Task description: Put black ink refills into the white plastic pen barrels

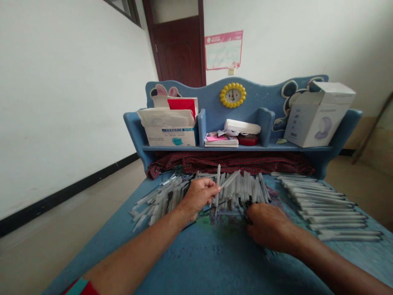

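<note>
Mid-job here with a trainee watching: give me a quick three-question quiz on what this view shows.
1. What does the left hand pinch?
a) a red tin
b) a translucent pen-like tube
c) a mask box

2. True or false: the checked cloth lies beneath the blue shelf.

3. Fill in: the yellow clock on the backboard is shaped like a ____.

Key: 1 b; 2 true; 3 flower.

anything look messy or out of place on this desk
Yes, mildly: the pale tubes on the left lie splayed at uneven angles, unlike the more orderly row of tubes on the right. The checked cloth also looks crumpled, bunched under the blue shelf.
</note>
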